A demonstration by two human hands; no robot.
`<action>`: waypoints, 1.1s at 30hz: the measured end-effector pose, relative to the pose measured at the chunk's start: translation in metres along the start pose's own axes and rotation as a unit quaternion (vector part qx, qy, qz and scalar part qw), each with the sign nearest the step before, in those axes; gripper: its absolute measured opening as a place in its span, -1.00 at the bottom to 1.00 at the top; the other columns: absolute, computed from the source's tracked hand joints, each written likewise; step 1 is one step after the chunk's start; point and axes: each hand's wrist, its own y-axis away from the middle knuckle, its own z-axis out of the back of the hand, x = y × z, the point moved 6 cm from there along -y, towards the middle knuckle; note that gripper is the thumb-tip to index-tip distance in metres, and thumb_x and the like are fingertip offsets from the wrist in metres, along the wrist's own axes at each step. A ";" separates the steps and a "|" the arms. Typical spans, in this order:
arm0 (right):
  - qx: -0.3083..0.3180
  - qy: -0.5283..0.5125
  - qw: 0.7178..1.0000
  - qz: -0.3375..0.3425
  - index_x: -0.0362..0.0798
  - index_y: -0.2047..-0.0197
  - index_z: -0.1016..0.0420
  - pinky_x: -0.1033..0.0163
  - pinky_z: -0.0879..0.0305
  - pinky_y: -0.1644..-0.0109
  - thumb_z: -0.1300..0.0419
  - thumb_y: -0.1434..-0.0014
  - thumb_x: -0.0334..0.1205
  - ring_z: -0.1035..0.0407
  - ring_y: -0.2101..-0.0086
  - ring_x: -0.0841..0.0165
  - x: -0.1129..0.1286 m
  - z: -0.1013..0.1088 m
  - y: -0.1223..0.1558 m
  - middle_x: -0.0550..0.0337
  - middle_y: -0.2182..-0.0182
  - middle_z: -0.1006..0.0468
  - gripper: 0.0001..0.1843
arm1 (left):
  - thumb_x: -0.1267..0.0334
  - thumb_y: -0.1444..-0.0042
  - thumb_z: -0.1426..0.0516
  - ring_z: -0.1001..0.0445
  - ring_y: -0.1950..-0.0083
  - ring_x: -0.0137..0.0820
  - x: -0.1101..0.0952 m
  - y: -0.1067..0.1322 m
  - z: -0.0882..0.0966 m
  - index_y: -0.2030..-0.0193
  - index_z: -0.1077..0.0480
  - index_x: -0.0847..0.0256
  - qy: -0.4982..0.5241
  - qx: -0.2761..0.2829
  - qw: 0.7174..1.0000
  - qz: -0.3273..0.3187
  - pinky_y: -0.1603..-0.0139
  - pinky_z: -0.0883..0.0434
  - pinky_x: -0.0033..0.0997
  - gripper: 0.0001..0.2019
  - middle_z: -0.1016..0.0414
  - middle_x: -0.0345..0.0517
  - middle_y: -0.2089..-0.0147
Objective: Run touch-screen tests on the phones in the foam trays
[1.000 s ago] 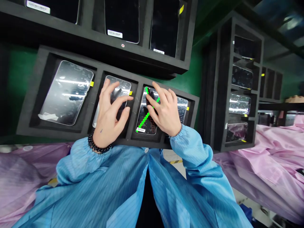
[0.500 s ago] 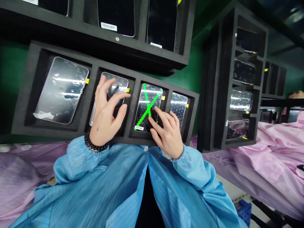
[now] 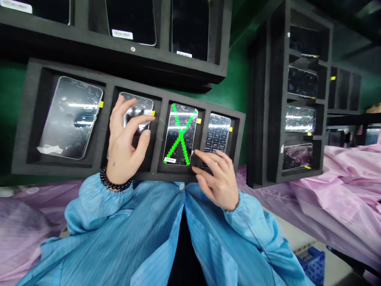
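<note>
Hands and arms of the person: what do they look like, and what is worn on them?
The left hand and right hand are bare, without gloves. Both arms are in light blue sleeves with fine stripes and gathered cuffs. A black bead bracelet circles the left wrist. A small dark mark sits on that hand's back.

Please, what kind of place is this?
Probably a phone factory's testing line: black foam trays hold rows of phones, one screen shows a green X pattern, and the person wears a blue cleanroom-style coat.
</note>
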 end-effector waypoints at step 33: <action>-0.112 0.026 0.974 -0.194 0.06 -0.32 -0.36 -0.26 -0.07 -0.46 0.02 -0.46 -0.19 -0.15 -0.36 0.08 -0.092 -0.010 0.019 -0.04 -0.44 -0.17 -0.57 | 0.25 -0.39 0.03 0.07 -0.60 0.03 -0.029 -0.011 -0.047 -0.48 -0.12 0.05 -0.158 0.095 0.958 -0.218 -0.56 0.15 0.34 -0.47 -0.05 0.14 -0.53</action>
